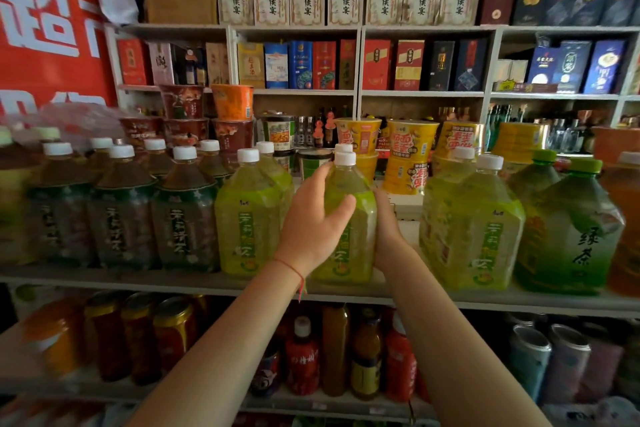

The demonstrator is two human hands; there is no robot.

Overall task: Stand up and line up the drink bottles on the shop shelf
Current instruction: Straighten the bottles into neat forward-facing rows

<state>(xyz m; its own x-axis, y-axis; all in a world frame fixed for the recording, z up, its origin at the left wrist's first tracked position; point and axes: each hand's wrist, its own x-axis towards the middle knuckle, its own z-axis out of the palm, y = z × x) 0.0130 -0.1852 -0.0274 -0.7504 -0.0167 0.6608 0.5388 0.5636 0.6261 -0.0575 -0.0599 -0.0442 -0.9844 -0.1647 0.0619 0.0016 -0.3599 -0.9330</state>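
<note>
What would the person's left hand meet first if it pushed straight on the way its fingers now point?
The left hand already grips the yellow-green bottle, so it meets that first. Its fingers point up and back, probably toward the yellow noodle cups behind, though depth is unclear.

The scene is fairly bright and evenly lit in the middle and upper part of the frame, while the lower shelf (346,402) along the bottom and the far right edge fall into dim shadow. The left side is smeared by motion blur, so the dark tea bottles (121,211) and the red banner (48,28) look soft. Wide-angle distortion bows the shelf lines toward the edges, and the boxes (308,0) at upper centre stay sharp enough for their print to show.
</note>
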